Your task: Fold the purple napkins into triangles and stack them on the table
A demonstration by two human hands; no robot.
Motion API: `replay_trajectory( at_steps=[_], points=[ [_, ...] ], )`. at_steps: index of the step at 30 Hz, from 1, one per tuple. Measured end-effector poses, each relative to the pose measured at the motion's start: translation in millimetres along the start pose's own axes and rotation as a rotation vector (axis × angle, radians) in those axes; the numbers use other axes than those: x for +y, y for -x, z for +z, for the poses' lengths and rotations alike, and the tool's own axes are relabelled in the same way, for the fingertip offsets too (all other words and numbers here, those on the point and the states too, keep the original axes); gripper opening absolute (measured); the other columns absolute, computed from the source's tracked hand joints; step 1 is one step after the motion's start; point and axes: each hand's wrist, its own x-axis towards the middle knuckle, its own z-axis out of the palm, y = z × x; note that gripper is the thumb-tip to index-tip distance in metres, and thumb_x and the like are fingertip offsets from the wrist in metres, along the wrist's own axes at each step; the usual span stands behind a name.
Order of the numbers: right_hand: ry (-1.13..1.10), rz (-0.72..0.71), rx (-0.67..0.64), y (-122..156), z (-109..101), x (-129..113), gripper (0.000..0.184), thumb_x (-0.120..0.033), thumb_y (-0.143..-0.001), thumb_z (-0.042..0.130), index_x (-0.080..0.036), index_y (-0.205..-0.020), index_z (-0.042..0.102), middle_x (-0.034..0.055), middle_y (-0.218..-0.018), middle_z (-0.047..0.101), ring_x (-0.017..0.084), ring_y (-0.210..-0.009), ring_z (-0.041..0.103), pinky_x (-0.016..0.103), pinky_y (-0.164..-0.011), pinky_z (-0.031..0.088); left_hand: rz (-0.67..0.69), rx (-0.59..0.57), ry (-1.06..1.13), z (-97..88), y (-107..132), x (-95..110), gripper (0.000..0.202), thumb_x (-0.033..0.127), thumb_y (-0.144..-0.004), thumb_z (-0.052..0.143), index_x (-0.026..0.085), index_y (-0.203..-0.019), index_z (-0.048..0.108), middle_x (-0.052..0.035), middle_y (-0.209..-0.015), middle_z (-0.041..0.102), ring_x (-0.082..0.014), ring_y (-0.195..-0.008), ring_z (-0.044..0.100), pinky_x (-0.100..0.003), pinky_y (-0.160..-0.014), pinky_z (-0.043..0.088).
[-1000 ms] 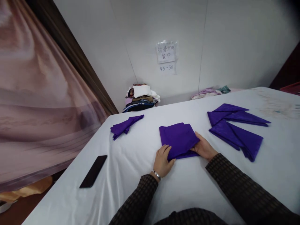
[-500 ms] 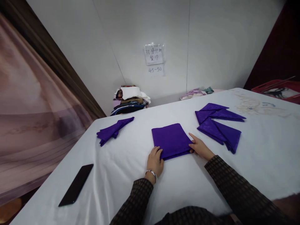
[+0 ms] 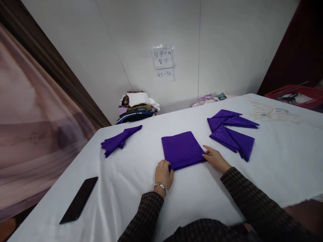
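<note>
A folded purple napkin (image 3: 181, 149) lies flat as a rectangle in the middle of the white table (image 3: 282, 161). My left hand (image 3: 163, 174) has its fingers curled on the napkin's near left corner. My right hand (image 3: 214, 158) touches the near right corner with its fingers together and the forefinger extended along the edge. Both sleeves are dark and checked, and a silver bracelet sits on my left wrist.
Several folded purple napkins (image 3: 233, 132) lie to the right, another bundle of purple napkins (image 3: 118, 140) to the left. A black phone (image 3: 78, 199) rests near the table's left edge. A stack of cloths (image 3: 136, 107) stands by the wall, a red crate (image 3: 295, 95) far right.
Both hands slid from on top of the napkin's near corners to its near edge, pressing it flat. The camera view shifted to the right.
</note>
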Motion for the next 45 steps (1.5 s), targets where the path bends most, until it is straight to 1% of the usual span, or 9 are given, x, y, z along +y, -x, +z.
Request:
replay_trajectory(
  at_steps=[5, 11, 23, 29, 32, 35, 38, 42, 45],
  points=[
    [-0.128, 0.087, -0.048, 7, -6, 1, 0.055, -0.029, -0.076, 0.056, -0.014, -0.128, 0.049, 0.0001, -0.076, 0.059, 0.011, -0.052, 0.05, 0.024, -0.048, 0.04, 0.006, -0.005, 0.008, -2.1, 3, -2, 0.015, 0.014, -0.073, 0.054, 0.02, -0.087, 0.055, -0.006, -0.093, 0.056, -0.0206, -0.09, 0.052, -0.033, -0.082, 0.043],
    [-0.221, 0.056, -0.058, 2, -6, 2, 0.046, -0.018, -0.07, 0.056, -0.013, -0.116, 0.058, -0.0021, -0.068, 0.058, 0.01, -0.052, 0.051, 0.022, -0.051, 0.041, 0.015, 0.005, 0.008, -1.7, 3, -2, 0.01, 0.013, -0.074, 0.053, 0.02, -0.08, 0.055, -0.0047, -0.088, 0.057, -0.0197, -0.087, 0.053, -0.032, -0.079, 0.044],
    [0.313, -0.102, 0.011, 9, -11, -4, 0.037, -0.017, -0.076, 0.052, -0.017, -0.112, 0.063, 0.0016, -0.078, 0.067, 0.016, -0.07, 0.058, 0.027, -0.069, 0.042, 0.015, -0.04, -0.004, -6.8, 7, 2, 0.015, 0.013, -0.074, 0.053, 0.02, -0.084, 0.061, -0.0054, -0.093, 0.06, -0.0205, -0.09, 0.054, -0.033, -0.081, 0.043],
    [0.397, -0.095, -0.009, 13, -11, -15, 0.041, -0.014, -0.078, 0.049, -0.016, -0.117, 0.058, 0.002, -0.078, 0.065, 0.016, -0.071, 0.057, 0.026, -0.068, 0.041, 0.027, -0.034, -0.007, -4.2, 9, -2, 0.017, 0.013, -0.075, 0.052, 0.02, -0.086, 0.063, -0.0055, -0.093, 0.06, -0.0207, -0.09, 0.053, -0.033, -0.08, 0.042],
    [0.469, -0.118, -0.003, 16, -11, -15, 0.032, -0.016, -0.079, 0.05, -0.017, -0.109, 0.06, 0.0033, -0.083, 0.063, 0.017, -0.076, 0.057, 0.027, -0.068, 0.04, 0.017, -0.045, -0.016, -5.0, 9, -2, 0.017, 0.013, -0.075, 0.052, 0.02, -0.086, 0.063, -0.0054, -0.092, 0.06, -0.0205, -0.089, 0.053, -0.033, -0.08, 0.042],
    [0.532, -0.172, -0.022, 20, -14, -13, 0.018, -0.019, -0.082, 0.048, -0.019, -0.09, 0.064, 0.004, -0.087, 0.061, 0.016, -0.078, 0.057, 0.026, -0.067, 0.04, 0.009, -0.039, -0.026, -6.8, 12, -1, 0.017, 0.014, -0.075, 0.052, 0.019, -0.086, 0.064, -0.0055, -0.091, 0.061, -0.0206, -0.09, 0.053, -0.034, -0.08, 0.042],
    [0.582, -0.231, -0.034, 22, -18, -12, 0.022, -0.02, -0.085, 0.044, -0.02, -0.083, 0.066, 0.0049, -0.087, 0.061, 0.017, -0.079, 0.058, 0.027, -0.068, 0.042, -0.008, -0.028, 0.001, -9.4, 15, -1, 0.015, 0.016, -0.075, 0.054, 0.02, -0.084, 0.065, -0.0052, -0.09, 0.061, -0.0205, -0.088, 0.054, -0.034, -0.079, 0.042],
    [0.53, -0.427, 0.06, 23, -12, -26, 0.026, -0.025, -0.089, 0.042, -0.019, -0.099, 0.066, 0.009, -0.101, 0.063, 0.021, -0.097, 0.057, 0.034, -0.085, 0.045, 0.015, 0.042, 0.098, -14.2, 6, -3, 0.014, 0.02, -0.08, 0.052, 0.02, -0.084, 0.065, -0.0043, -0.09, 0.062, -0.0184, -0.087, 0.055, -0.034, -0.08, 0.044],
    [0.442, -0.622, -0.041, 23, 7, -46, 0.035, -0.034, -0.091, 0.041, -0.019, -0.116, 0.06, 0.0104, -0.121, 0.058, 0.023, -0.116, 0.049, 0.04, -0.098, 0.039, 0.126, 0.072, 0.132, -15.9, -14, -5, 0.019, 0.021, -0.084, 0.047, 0.021, -0.094, 0.064, -0.0054, -0.104, 0.063, -0.0184, -0.099, 0.055, -0.036, -0.089, 0.043]
  ],
)
